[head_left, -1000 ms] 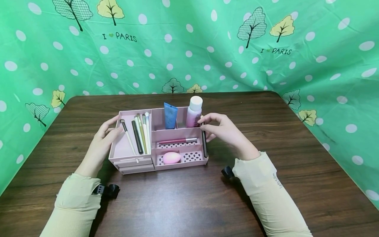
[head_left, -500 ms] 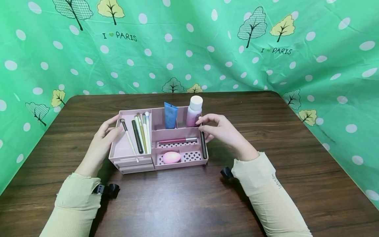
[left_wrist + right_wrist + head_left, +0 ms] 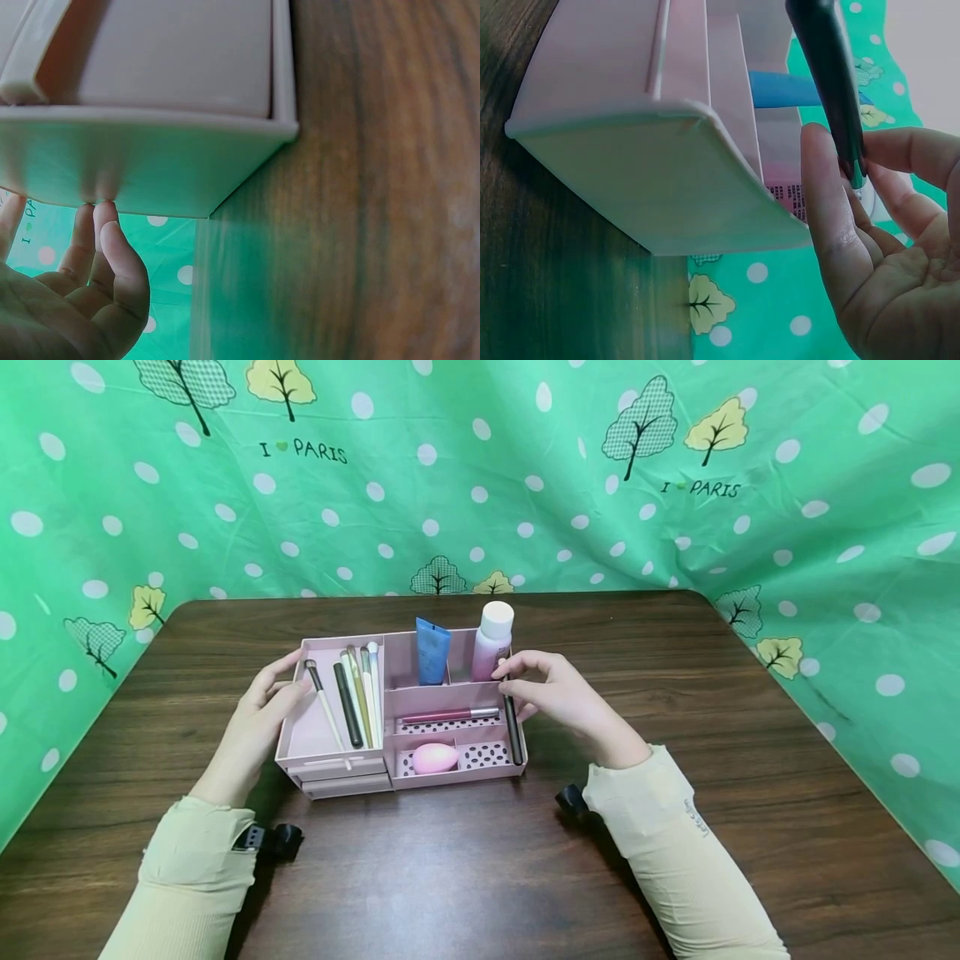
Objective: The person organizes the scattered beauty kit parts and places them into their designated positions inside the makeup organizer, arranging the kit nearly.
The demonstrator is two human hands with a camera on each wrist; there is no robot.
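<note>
A pink makeup organizer (image 3: 450, 782) stands on the table. My left hand (image 3: 253, 722) holds its left wall near the back corner, the thumb over the rim; in the left wrist view the fingertips (image 3: 106, 210) touch the outer side. My right hand (image 3: 566, 697) pinches the upper end of a slim black makeup pen (image 3: 513, 731). The pen slants over the organizer's right end, its lower end near the front right compartment. In the right wrist view, thumb and fingers meet at its tapered end. Behind those fingers stands a pink bottle with a white cap (image 3: 496, 631).
Several makeup brushes (image 3: 369, 702) lie in the left tray. A blue tube (image 3: 432, 652) stands in a back compartment. A lip gloss tube (image 3: 450, 717) lies in the middle row, and a pink sponge (image 3: 435, 759) sits in front. A green patterned cloth (image 3: 480, 468) hangs behind the table.
My right hand has moved slightly left with the black pen, whose lower end has dropped a little toward the front right compartment. My left hand stays put on the organizer.
</note>
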